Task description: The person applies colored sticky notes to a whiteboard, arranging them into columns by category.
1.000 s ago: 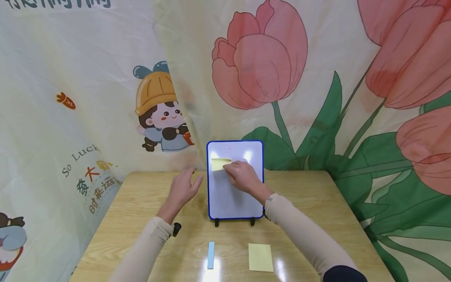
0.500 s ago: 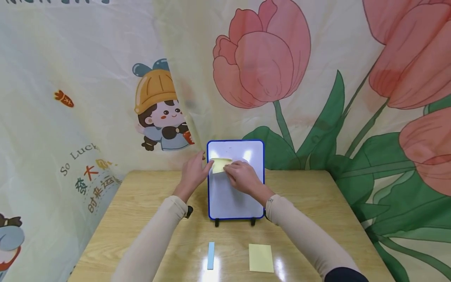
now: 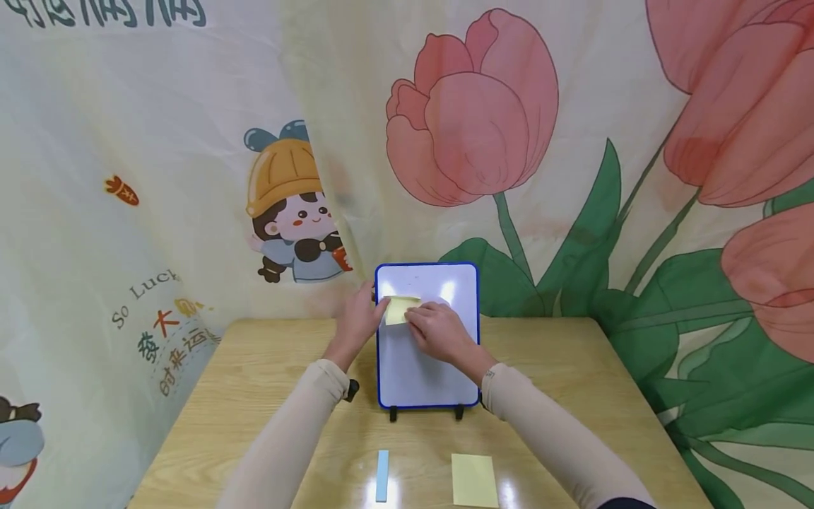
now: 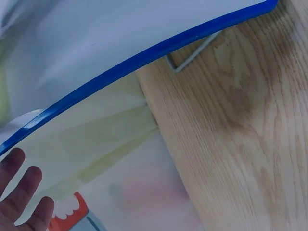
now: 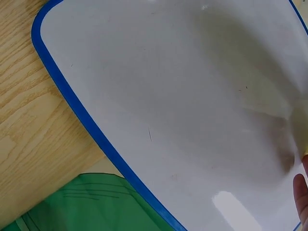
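Observation:
A small whiteboard (image 3: 426, 382) with a blue frame stands upright on a table. A pale yellow sticky note (image 3: 400, 311) lies against its upper left part, its top edge curled. At the note's lower right corner, my right hand (image 3: 439, 331) pinches the paper between thumb and fingers. My left hand (image 3: 355, 322) is at the board's left edge, thumb tip right at the note's left side. In the left wrist view its other fingers (image 4: 31, 185) extend loosely past the blue frame. Only fingertips (image 5: 301, 185) of the right hand show in the right wrist view.
On the wooden table (image 3: 267, 396), in front of the board, lie a narrow blue strip (image 3: 382, 477) and a square yellow sticky note pad (image 3: 474, 481). Black feet (image 3: 393, 413) support the board. A printed cloth (image 3: 356, 141) with tulips hangs behind the table.
My left hand has moved right and up to the board's left edge, its thumb reaching the note. The right hand stays at the note's corner. The head view has tilted slightly.

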Tool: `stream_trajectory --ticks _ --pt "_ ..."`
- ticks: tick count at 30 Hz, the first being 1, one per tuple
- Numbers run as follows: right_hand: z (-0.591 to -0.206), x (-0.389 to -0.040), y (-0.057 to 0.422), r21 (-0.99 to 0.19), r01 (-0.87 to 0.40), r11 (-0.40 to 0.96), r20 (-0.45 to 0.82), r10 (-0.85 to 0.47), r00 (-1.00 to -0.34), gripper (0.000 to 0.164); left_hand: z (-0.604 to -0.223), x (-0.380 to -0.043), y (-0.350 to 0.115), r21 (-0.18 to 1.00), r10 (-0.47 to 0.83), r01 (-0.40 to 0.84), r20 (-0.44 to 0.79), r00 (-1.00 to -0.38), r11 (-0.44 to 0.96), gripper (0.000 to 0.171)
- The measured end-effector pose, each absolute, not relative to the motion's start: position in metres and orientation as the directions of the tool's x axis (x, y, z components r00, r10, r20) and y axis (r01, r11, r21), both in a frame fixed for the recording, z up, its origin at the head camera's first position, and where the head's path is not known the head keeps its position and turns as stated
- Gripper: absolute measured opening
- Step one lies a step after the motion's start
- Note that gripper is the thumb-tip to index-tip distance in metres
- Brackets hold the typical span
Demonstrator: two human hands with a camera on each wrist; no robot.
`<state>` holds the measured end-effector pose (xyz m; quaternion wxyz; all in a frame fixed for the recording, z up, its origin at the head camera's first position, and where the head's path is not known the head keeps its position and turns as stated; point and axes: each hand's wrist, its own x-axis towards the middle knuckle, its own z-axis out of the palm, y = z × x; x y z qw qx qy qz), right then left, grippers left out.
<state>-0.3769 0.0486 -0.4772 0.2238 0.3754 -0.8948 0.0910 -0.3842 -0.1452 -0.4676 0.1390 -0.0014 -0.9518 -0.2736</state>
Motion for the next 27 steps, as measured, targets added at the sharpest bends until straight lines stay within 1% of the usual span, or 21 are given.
stream_trajectory --ticks 4,7,11,18,27 --pt "-0.479 -0.375 0.050 0.016 -0.703 0.711 0.473 -0.625 -0.621 0.026 -0.471 -0.384 -0.140 0.564 -0.079 0.095 0.275 -0.958 0.820 0.050" --pt "-0.479 -0.376 0.048 0.028 -0.720 0.693 0.487 -0.639 -0.596 0.027 -0.470 -0.386 -0.140 0.580 -0.092 0.099 0.290 -0.953 0.808 0.046" --pt "-0.479 -0.378 0.042 0.049 -0.736 0.675 0.500 -0.654 -0.568 0.031 -0.468 -0.385 -0.141 0.601 -0.092 0.101 0.282 -0.955 0.793 0.043" --pt "-0.474 -0.380 0.033 0.087 -0.740 0.666 0.485 -0.677 -0.553 0.040 -0.468 -0.386 -0.142 0.625 -0.095 0.102 0.274 -0.957 0.774 0.039" --pt "-0.476 -0.385 0.032 0.258 -0.693 0.674 0.434 -0.721 -0.540 0.047 -0.473 -0.389 -0.143 0.635 -0.096 0.094 0.258 -0.961 0.767 0.042"
